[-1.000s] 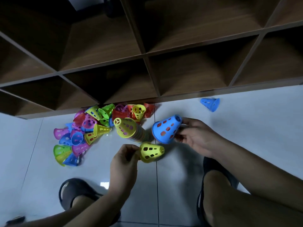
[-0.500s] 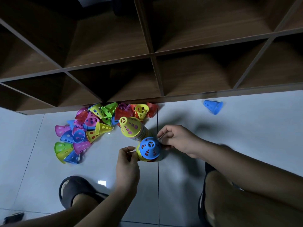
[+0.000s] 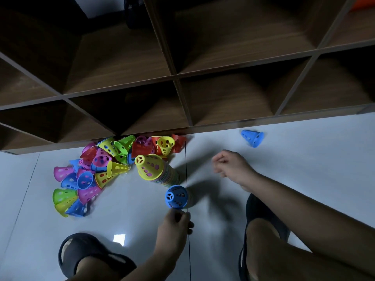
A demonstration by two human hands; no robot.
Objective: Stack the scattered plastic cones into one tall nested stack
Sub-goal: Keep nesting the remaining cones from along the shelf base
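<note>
blue cone [image 3: 176,197] stands upright on floor [image 3: 304,163], just in front of tall stack [image 3: 172,177] topped by yellow cone [image 3: 149,166]. we see left hand [image 3: 175,223] just below blue cone, fingers curled at its base; we cannot tell if they grip rim. right hand [image 3: 230,165] hovers apart, blurred, fingers loosely curled, holding nothing. pile of cones [image 3: 89,177] lies left, against shelf [image 3: 182,98]; lone cone [image 3: 252,137] on its side, far right.

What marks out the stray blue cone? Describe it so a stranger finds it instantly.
Start at the wooden cubby shelf at the far edge of the white floor. Follow its base to the right, well past the colourful pile. There one blue cone lies on its side, alone, touching nothing.
</note>
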